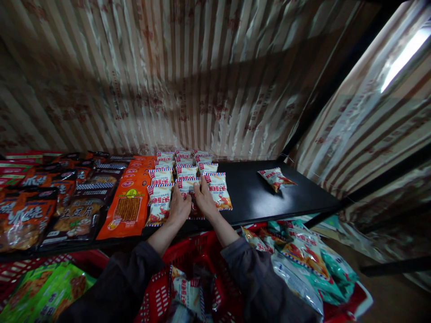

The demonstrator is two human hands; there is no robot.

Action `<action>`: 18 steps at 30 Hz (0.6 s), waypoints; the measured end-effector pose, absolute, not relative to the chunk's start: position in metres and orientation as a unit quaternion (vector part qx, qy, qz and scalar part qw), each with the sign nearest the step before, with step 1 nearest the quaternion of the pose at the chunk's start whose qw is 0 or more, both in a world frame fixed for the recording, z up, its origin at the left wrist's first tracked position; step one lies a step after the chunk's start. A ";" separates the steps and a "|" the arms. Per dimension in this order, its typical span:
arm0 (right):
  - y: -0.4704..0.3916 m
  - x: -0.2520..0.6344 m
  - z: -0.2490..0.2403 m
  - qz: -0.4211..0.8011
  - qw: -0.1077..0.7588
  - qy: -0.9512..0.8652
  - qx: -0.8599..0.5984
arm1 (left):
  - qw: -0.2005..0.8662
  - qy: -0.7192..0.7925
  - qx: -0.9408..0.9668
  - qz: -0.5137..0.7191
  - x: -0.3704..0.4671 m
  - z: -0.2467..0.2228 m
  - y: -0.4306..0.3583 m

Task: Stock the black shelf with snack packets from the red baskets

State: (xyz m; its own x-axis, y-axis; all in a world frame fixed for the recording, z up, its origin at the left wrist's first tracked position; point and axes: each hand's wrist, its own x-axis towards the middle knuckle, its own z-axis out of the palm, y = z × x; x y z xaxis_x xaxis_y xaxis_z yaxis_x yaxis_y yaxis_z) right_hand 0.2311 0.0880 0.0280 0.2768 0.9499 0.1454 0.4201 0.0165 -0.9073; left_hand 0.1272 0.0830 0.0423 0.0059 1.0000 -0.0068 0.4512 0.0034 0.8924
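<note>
White snack bags with blue-striped edges stand in three columns on the black shelf (249,197). At the front of the middle column, my left hand (180,204) and my right hand (204,197) close in from both sides on a white snack bag (188,185), their fingers partly hidden behind it. The front bag of the left column (159,204) is beside my left hand, and the front bag of the right column (219,192) is beside my right hand. Farther right, a single similar bag (276,178) lies tilted on the shelf.
Orange snack packs (126,208) and dark brown packs (76,213) line the shelf's left part. Below stand a red basket (158,294) with white bags, green packs (50,291) at left, and a red basket (358,303) of mixed bags at right. A striped sheet (202,80) hangs behind.
</note>
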 end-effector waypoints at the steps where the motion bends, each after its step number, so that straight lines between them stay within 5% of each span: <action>1: 0.091 0.231 0.028 0.278 0.470 -0.533 -0.647 | 0.374 0.601 0.603 0.368 0.127 0.042 0.083; 18: 0.104 0.232 0.027 0.243 0.452 -0.546 -0.662 | 0.321 0.601 0.613 0.400 0.130 0.028 0.082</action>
